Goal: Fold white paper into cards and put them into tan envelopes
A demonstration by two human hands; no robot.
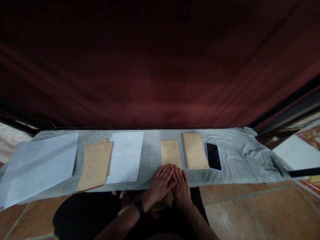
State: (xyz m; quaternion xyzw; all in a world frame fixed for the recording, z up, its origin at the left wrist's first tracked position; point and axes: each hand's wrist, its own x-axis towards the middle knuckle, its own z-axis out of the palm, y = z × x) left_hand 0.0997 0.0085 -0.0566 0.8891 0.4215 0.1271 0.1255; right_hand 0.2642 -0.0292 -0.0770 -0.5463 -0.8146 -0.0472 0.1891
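Observation:
A brown paper envelope lies on the grey cloth in front of me, its lower part under my hands. My left hand, with a dark band on the wrist, rests flat on it with fingers stretched out. Beside it, touching, my right hand also lies flat on the envelope's lower end. To the right of them is a neat stack of brown envelopes. A white sheet of paper lies on the left, next to a few overlapping brown envelopes.
A phone lies right of the stack. Large white sheets cover the far left and overhang the front edge. The grey cloth is wrinkled at right. A dark red panel rises behind; floor tiles show below.

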